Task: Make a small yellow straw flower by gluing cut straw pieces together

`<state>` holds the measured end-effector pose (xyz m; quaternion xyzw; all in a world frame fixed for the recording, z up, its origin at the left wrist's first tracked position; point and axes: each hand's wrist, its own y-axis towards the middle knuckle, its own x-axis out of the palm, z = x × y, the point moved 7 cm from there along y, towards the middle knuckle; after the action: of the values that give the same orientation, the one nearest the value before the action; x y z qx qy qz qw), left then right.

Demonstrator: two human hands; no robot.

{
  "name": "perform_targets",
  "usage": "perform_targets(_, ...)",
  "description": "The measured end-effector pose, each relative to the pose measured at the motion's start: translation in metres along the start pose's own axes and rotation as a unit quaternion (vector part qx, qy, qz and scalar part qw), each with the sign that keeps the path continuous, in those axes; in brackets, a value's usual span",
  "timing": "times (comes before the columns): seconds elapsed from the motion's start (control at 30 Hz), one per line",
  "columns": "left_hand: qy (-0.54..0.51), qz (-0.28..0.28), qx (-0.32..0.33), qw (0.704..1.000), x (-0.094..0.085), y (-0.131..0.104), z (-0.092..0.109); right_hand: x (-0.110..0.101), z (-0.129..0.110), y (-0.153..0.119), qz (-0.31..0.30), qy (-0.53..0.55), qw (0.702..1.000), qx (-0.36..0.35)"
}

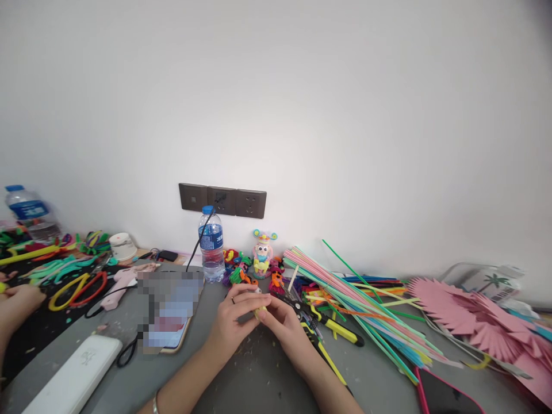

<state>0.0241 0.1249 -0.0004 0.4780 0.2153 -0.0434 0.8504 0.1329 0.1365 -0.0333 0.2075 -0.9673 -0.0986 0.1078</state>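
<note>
Both hands meet at the middle of the grey table. My left hand (236,319), with a dark ring on one finger, is closed round a small pale yellow piece (260,312). My right hand (286,322) pinches the same piece from the other side, its fingertips touching those of the left. Fingers hide most of the piece. Just behind the hands stands a small colourful figurine (263,254) with big eyes, among bundles of fuzzy coloured stems (240,271). Yellow and black pliers (338,330) lie to the right of my right hand.
A water bottle (211,244) stands behind a phone (172,313) at left. A white power bank (75,376) lies front left. Right are long pastel stems (366,305), pink folded paper (470,316) and a pink-edged phone (448,394). Another person's hand (21,305) is at far left.
</note>
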Motion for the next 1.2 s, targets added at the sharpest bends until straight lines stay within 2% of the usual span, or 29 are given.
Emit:
perform_targets(0.47,-0.012,0.006,0.005,1.0,-0.002,0.002,0.003,0.0,-0.003,-0.001,-0.003,0.0,1.0,0.006)
perform_targets(0.83,0.005,0.007,0.0,1.0,-0.002,0.002,0.003,-0.003,0.009,0.0,0.006,0.027,1.0,0.006)
perform_targets(1.2,-0.023,-0.015,-0.011,1.0,0.001,-0.001,-0.001,-0.002,0.005,0.002,0.008,0.038,0.999,0.017)
